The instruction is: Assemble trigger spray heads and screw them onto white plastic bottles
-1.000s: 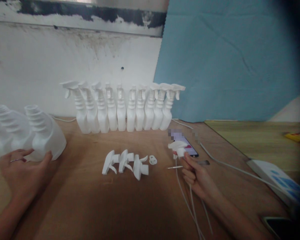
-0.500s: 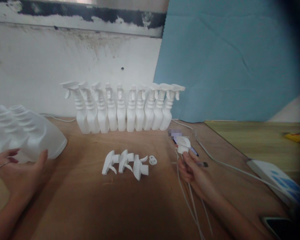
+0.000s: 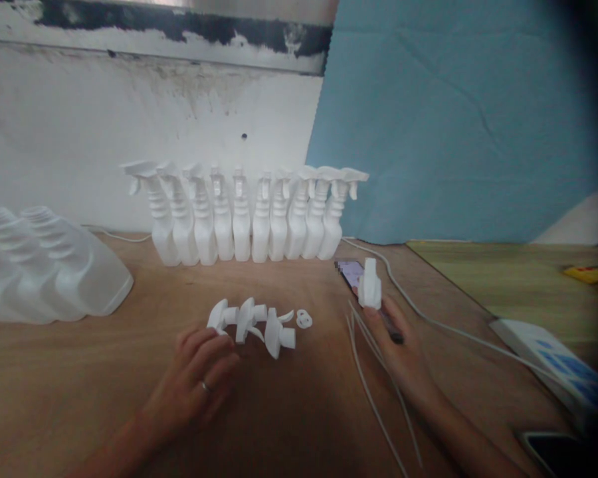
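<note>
Left hand (image 3: 197, 373) moved rightward, half-curled, seemingly touching a spray head (image 3: 218, 314).

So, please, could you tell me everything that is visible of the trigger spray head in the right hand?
The trigger spray head is white and looks like plastic. Seen nearly end-on, it shows a narrow part standing up from a wider, rounded body; I cannot make out its trigger. No bottle is attached. The right hand grips its lower end, and it partly hides the smartphone behind it.
</note>
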Motion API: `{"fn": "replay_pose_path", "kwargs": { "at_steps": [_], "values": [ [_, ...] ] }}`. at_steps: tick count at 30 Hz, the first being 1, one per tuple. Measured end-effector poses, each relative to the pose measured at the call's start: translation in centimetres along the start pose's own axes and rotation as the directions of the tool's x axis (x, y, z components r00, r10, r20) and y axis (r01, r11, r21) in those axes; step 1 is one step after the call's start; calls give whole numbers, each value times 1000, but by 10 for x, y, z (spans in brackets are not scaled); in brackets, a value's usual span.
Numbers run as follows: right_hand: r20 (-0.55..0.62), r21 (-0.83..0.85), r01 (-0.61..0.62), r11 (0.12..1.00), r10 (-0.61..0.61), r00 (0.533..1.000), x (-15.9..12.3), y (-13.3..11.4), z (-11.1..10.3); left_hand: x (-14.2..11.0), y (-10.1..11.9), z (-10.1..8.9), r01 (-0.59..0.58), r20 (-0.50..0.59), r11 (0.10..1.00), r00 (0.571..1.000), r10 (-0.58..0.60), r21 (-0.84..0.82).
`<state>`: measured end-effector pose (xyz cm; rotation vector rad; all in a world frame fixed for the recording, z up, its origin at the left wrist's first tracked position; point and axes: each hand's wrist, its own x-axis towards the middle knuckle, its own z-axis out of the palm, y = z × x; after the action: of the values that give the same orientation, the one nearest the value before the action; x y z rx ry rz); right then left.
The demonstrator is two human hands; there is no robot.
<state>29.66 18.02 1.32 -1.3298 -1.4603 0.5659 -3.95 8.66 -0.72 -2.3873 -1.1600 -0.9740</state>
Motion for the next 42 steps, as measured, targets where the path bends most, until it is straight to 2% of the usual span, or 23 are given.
{"fn": "replay_pose_path", "kwargs": {
  "at_steps": [4,8,12,14,17,18,19,20,21,23,24,25,27,28,29,30,33,35,38,42],
  "values": [
    [-26,-27,45,999,-46,999,-2,4,2,21,30,13,-62,171,994,982,77,-93],
    [3,0,70,998,-70,998,-10,5,6,40,38,28,-38,281,998,958,48,-42],
    [92,-13,98,995,-97,991,-18,0,8,41,32,38,63,292,998,954,-62,7],
    [128,-27,174,984,-169,977,-22,-5,8,38,30,36,130,273,991,954,-120,-21],
    [252,-20,354,935,-338,907,-27,-15,9,32,32,28,237,265,942,949,-171,-239],
    [302,-11,406,914,-384,872,-29,-18,9,31,35,25,299,285,884,937,-201,-359],
    [348,-3,450,893,-421,837,-31,-22,10,30,39,23,383,323,784,914,-246,-489],
    [387,-1,489,873,-450,805,-34,-25,12,30,43,22,479,383,631,875,-295,-610],
    [420,-6,525,851,-474,774,-36,-27,14,30,47,22,566,460,435,824,-332,-700],
    [478,-21,599,800,-518,709,-43,-32,18,31,54,24,632,585,44,739,-335,-774],
    [509,-21,637,771,-540,671,-46,-33,21,32,56,26,624,618,-96,719,-318,-775],
    [542,-13,671,742,-559,628,-48,-34,23,33,57,29,616,641,-188,704,-305,-765],
    [583,29,721,693,-598,551,-52,-34,27,36,55,33,624,678,-266,663,-319,-735],
    [598,47,725,687,-601,531,-53,-34,27,37,54,34,634,697,-291,635,-334,-717],
    [608,59,712,699,-591,530,-53,-34,26,38,51,35,634,712,-326,609,-349,-702],
    [610,64,682,729,-569,551,-53,-34,24,39,49,35,617,721,-372,592,-361,-693],
    [602,56,530,846,-453,658,-52,-33,14,42,41,35,521,737,-532,564,-372,-667],
    [571,54,471,880,-414,709,-50,-32,8,43,37,33,492,766,-605,535,-357,-626],
    [544,98,444,891,-421,726,-50,-32,6,44,33,32,493,797,-645,501,-337,-584],
    [553,200,376,905,-421,719,-52,-44,10,45,34,32,518,801,-618,470,-371,-591]
  ]
}}
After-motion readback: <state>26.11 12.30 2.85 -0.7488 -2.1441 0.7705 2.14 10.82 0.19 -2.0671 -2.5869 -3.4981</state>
